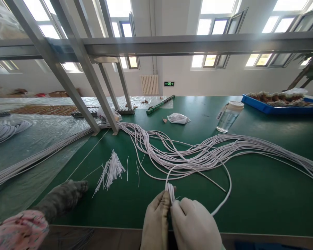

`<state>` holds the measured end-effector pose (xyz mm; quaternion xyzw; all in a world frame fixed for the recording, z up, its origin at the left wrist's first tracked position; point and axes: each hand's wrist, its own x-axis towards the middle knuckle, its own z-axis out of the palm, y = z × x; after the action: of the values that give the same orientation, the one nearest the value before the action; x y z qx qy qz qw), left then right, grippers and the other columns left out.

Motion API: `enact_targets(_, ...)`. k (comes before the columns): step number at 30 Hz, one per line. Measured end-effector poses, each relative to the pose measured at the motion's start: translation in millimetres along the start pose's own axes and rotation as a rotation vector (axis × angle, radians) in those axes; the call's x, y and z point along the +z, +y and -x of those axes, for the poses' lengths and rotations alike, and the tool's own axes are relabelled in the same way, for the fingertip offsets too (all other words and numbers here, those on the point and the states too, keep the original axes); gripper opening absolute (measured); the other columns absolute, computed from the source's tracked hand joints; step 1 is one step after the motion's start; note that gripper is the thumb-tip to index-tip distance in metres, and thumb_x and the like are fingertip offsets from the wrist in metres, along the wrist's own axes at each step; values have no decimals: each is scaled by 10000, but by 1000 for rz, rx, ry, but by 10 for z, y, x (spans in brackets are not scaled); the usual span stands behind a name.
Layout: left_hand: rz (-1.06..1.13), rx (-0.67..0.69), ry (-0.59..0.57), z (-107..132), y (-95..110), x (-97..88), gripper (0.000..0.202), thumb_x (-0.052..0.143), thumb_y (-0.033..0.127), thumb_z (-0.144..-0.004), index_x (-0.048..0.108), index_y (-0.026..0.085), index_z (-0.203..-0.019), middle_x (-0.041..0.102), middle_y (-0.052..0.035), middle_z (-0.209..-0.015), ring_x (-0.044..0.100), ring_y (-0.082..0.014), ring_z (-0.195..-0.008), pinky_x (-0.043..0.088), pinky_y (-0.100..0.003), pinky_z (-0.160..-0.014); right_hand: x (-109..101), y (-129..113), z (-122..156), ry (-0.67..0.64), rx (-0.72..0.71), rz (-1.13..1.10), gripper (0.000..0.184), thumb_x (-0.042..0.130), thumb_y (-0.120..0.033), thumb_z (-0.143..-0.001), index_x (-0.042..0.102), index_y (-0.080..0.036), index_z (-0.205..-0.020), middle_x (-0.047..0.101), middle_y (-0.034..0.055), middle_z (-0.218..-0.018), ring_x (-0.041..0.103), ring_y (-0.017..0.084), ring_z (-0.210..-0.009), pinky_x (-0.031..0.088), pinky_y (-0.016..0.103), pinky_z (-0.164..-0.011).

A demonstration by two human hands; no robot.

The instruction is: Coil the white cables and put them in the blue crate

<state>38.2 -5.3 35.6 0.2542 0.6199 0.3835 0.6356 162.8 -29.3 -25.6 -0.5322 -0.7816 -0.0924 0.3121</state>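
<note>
Near the front edge of the green table [263,194], my two hands in pale gloves meet. My left hand [156,222] is closed round a small bunch of white cord ends [170,190] that sticks up between the fingers. My right hand [195,225] pinches the same bunch from the right, touching the left hand. One cord loops away to the right [228,194] and back into the long bundle of white cords [198,156] that runs across the table.
A co-worker's dark-gloved hand [64,198] with a floral sleeve rests at the left. Short cut cord pieces [111,170] lie beside it. Farther back stand a clear bottle [228,116], a plastic bag [178,118], a blue tray [273,108], slanted metal frame legs [94,100] and plastic sheeting [28,139].
</note>
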Motion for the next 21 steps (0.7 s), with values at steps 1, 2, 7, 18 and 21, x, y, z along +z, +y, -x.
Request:
enact_targets(1, 3, 1, 7, 18, 14, 17, 238, 684, 435, -904, 765, 214, -942, 790, -85, -930, 720, -315, -1003, 566, -417, -932, 13, -3, 41, -23, -13, 14, 284, 389, -107, -973, 627, -213, -862, 575, 37, -672, 493, 178, -551, 291, 320, -511)
enact_targets(2, 2, 6, 8, 37, 31, 32, 265, 635, 439, -938, 757, 208, -987, 791, -82, -924, 726, -300, -961, 572, -399, -885, 20, -8, 79, -49, -33, 27, 268, 403, -105, -980, 640, -212, -919, 596, 40, -698, 514, 181, -572, 314, 317, -520)
enact_targets(7, 33, 84, -47, 113, 158, 54, 252, 538, 332, -974, 739, 189, -1023, 793, -58, -844, 719, -236, -769, 551, -319, -736, 26, -22, 191, -124, -73, 66, 210, 478, -104, -974, 615, -226, -872, 596, 26, -700, 547, 185, -589, 355, 324, -543)
enact_targets(18, 72, 132, -47, -48, 77, -87, 202, 634, 207, -822, 778, 189, -962, 783, -92, -944, 719, -264, -905, 579, -308, -813, 22, 202, 187, -404, 147, -380, 269, 447, -225, -1052, 606, -207, -836, 574, 11, -797, 620, 148, -715, 406, 249, -611)
enact_targets(21, 54, 242, -63, -97, 1, -164, 123, 690, 260, -800, 772, 198, -867, 751, -65, -864, 669, -226, -782, 562, -285, -780, -37, 318, 38, -517, 213, -411, 257, 518, -237, -1031, 629, -205, -801, 557, 6, -809, 619, 156, -758, 427, 256, -660)
